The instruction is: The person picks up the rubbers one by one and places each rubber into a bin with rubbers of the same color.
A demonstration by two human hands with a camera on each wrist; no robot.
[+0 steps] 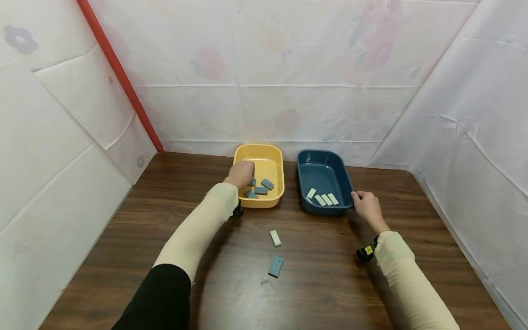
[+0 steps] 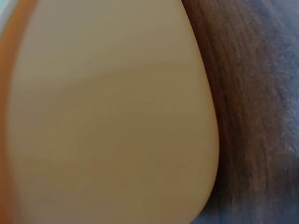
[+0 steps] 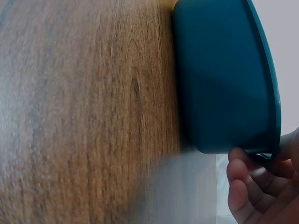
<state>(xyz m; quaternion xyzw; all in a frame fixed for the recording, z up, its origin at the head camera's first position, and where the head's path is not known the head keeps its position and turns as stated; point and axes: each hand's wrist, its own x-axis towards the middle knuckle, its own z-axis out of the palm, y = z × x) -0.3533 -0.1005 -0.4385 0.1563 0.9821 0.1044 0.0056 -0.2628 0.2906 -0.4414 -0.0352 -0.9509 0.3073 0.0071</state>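
Note:
My left hand [image 1: 241,174] reaches over the left side of a yellow tray [image 1: 275,201], back of the hand up and fingertips hidden. Several blue-grey rectangular tiles [image 1: 261,190] lie in that tray, some close beside the hand; I cannot tell whether the fingers hold one. The left wrist view is filled by the tray's yellow outer wall [image 2: 117,116]. At the front right corner of a dark blue tray [image 1: 326,172], my right hand [image 1: 366,207] pinches the rim, thumb above and fingers [image 3: 239,193] curled below. Several cream tiles [image 1: 320,200] lie at this tray's near end.
On the brown wooden table [image 1: 321,284], one cream tile [image 1: 275,238] lies in front of the trays. Nearer me is one blue-grey tile [image 1: 275,266]. Behind the trays hangs a pale patterned sheet [image 1: 264,110], with white sheeting at both sides and a red pole [image 1: 119,73] at left.

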